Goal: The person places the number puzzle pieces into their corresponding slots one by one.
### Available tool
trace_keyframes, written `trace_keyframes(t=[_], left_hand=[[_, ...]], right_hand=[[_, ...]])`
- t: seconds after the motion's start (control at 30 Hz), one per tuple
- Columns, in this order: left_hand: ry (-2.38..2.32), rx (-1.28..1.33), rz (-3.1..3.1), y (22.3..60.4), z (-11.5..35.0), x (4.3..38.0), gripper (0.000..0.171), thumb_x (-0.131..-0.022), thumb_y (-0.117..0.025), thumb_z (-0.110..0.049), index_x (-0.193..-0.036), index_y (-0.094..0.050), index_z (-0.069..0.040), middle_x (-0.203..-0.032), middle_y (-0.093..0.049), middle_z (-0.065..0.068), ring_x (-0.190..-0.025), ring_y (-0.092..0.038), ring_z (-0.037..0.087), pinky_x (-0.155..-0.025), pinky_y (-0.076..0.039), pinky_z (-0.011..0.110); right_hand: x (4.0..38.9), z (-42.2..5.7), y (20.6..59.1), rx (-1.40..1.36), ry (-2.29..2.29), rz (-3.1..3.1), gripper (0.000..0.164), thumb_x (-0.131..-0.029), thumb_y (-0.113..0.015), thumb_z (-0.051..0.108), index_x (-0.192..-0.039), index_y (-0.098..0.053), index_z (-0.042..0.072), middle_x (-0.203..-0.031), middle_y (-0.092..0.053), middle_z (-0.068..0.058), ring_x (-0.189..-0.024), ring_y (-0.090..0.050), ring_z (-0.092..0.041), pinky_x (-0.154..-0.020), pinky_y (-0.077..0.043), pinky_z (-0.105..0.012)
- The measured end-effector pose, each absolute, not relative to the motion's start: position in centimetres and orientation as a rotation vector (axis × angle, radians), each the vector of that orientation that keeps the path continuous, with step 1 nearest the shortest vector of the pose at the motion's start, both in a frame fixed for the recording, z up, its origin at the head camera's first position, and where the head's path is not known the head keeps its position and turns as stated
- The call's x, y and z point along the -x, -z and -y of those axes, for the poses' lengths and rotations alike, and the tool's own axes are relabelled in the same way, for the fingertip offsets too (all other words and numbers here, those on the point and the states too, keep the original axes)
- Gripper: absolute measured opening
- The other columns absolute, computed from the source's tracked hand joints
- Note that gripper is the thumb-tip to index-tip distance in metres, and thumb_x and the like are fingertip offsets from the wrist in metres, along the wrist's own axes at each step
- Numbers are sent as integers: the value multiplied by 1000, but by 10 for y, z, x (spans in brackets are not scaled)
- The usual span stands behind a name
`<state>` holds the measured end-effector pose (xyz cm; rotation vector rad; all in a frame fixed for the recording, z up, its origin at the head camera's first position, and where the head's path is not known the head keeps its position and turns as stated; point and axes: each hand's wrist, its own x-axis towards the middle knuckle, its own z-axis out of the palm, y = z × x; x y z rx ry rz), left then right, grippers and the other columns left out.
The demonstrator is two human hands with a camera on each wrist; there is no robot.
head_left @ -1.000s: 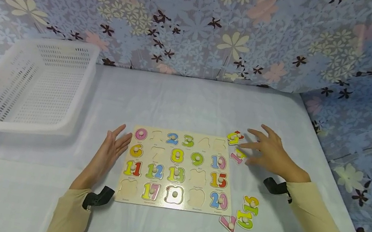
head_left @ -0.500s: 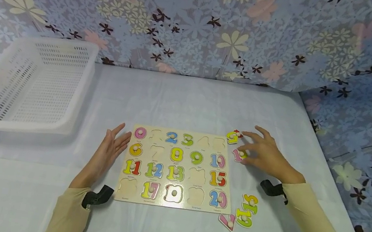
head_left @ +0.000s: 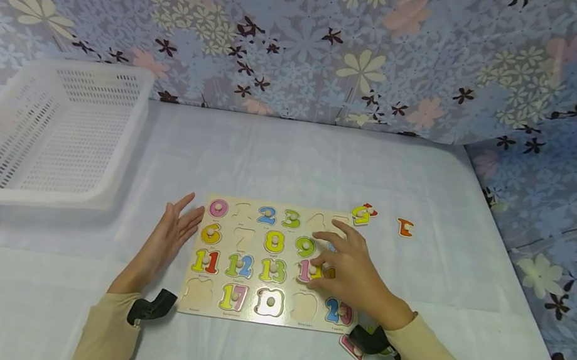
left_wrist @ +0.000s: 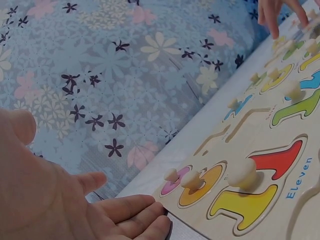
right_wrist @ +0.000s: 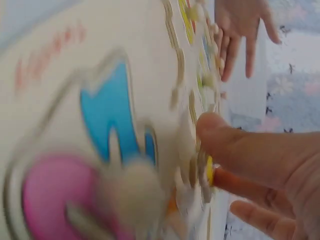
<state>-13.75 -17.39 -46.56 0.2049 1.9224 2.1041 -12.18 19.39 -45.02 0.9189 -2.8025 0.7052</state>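
Observation:
A wooden number puzzle board [head_left: 279,318] lies on the white cloth, many numbers in their recesses. My right hand [head_left: 352,277] is over its right half, thumb and fingers pinching the pink-and-yellow 14 piece [head_left: 303,270] at the fourteen recess. In the right wrist view the thumb and fingers [right_wrist: 240,150] close on a piece whose yellow edge shows, beyond the blue-and-pink 20 [right_wrist: 60,190]. My left hand [head_left: 172,237] lies along the board's left edge, fingers extended; in the left wrist view its fingertips are right at the corner by the pink 0 [left_wrist: 175,181].
Past the board's upper right corner lie a yellow 5 [head_left: 360,215], a red piece [head_left: 370,209] against it and an orange 1 [head_left: 404,227]. A pink piece [head_left: 351,348] is partly under the right wrist camera. A white plastic basket [head_left: 32,202] stands at left.
The right hand has picked up the 14 from beside the board and carried it left and down to the fourteen recess. An orange 1 now shows where the hand was. The left hand stays put.

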Motion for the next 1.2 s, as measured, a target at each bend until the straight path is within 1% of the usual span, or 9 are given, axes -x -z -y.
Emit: trace_keyframes(t=[0.3,0.47,0.63,0.7,0.77,1.0,1.1,1.2], left_hand=[[-2086,-191,-1933,466,174,137,63,-104,-9,-49,-156,-3,-14,-157,-19,19,-144,-19,28,-118,-17,36],[-2084,-205,-1932,466,174,137,63,-104,-9,-48,-156,-2,-13,-157,-18,20,-144,-18,28,-118,-17,37],[-2080,-203,-1935,465,173,137,63,-104,-9,-48,-156,-2,-13,-157,-17,20,-144,-18,28,-118,-16,38],[-2078,-200,-1937,465,173,137,64,-104,-9,-49,-156,-1,-13,-157,-17,20,-144,-18,28,-118,-16,38],[-2080,-201,-1936,466,173,137,63,-104,-9,-48,-156,-1,-12,-157,-17,20,-144,-18,28,-118,-16,38],[-2076,-199,-1941,465,172,137,65,-104,-9,-50,-156,-2,-13,-157,-18,20,-144,-18,28,-118,-16,37],[-2084,-208,-1930,464,173,137,65,-104,-9,-50,-156,-1,-12,-157,-17,21,-145,-17,30,-118,-15,38],[-2074,-205,-1946,463,173,136,65,-104,-10,-50,-156,-1,-12,-157,-17,21,-145,-17,29,-118,-14,39]], right_hand=[[119,-186,456,-956,-629,2759,36,-60,-91,40,-84,-73,20,-130,-56,-6,-137,-25,-38,-110,-17,-59],[117,-186,455,-932,-639,2758,29,-64,-90,36,-83,-76,19,-129,-57,-7,-137,-26,-38,-111,-17,-59],[114,-183,453,-918,-532,2765,24,-66,-89,35,-80,-79,19,-129,-58,-8,-136,-28,-38,-110,-18,-61],[113,-183,452,-927,-490,2763,23,-66,-89,35,-81,-79,19,-129,-58,-9,-136,-28,-39,-109,-18,-62],[111,-185,450,-924,-510,2768,24,-68,-88,35,-85,-79,20,-130,-57,-9,-137,-27,-39,-109,-19,-62],[94,-221,438,-966,-683,2858,41,-66,-89,36,-104,-76,26,-142,-47,-6,-142,-14,-37,-107,-17,-66],[79,-241,434,-1001,-714,2922,42,-64,-89,37,-103,-76,32,-146,-43,-4,-143,-10,-38,-104,-18,-69],[64,-256,433,-1028,-790,2960,38,-64,-89,36,-100,-76,38,-148,-41,-1,-143,-10,-38,-102,-20,-70]])
